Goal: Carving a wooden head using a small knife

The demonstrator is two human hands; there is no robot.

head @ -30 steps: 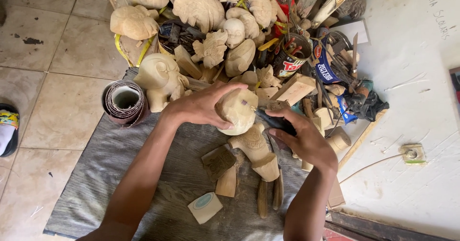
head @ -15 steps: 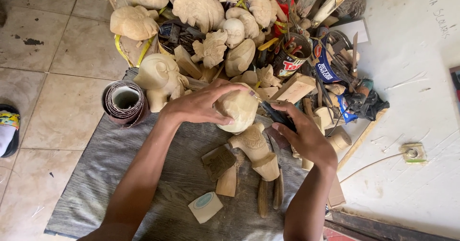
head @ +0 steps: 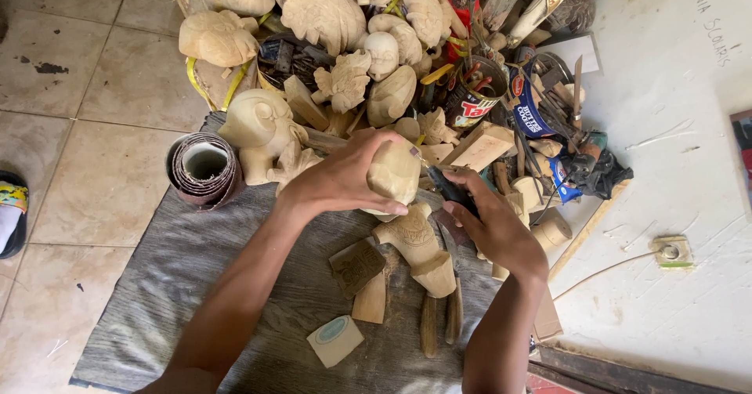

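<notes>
Since the earlier pictures the left hand [head: 345, 178] has shifted a little over the head of the pale wooden figure [head: 401, 206], its fingers spread further round the rounded top, while the right hand [head: 493, 225] has stayed close against the figure's right side. Far to the left of the figure, a sandal [head: 12, 214] lies on the tiled floor [head: 86, 112]. Nearer, left of the figure, a roll of sandpaper [head: 204, 167] stands on end at the edge of the grey mat [head: 188, 284], and just beside it stands a round-headed carving [head: 258, 128]. The left hand grasps the figure's head from above, fingers curled over it. The figure itself lies on the mat, its body running down toward the person. Below it and slightly left lie a flat wooden offcut [head: 356, 265] and a small pale block [head: 334, 341]. The right hand is clenched on a dark-handled tool [head: 450, 186], whose tip meets the figure's head. Above the figure a heap of pale carvings [head: 329, 18] is piled, and to the upper right a tin can [head: 478, 96] holds tools. Far right, the pale floor [head: 674, 128] carries a small fitting on a cord [head: 672, 251].
</notes>
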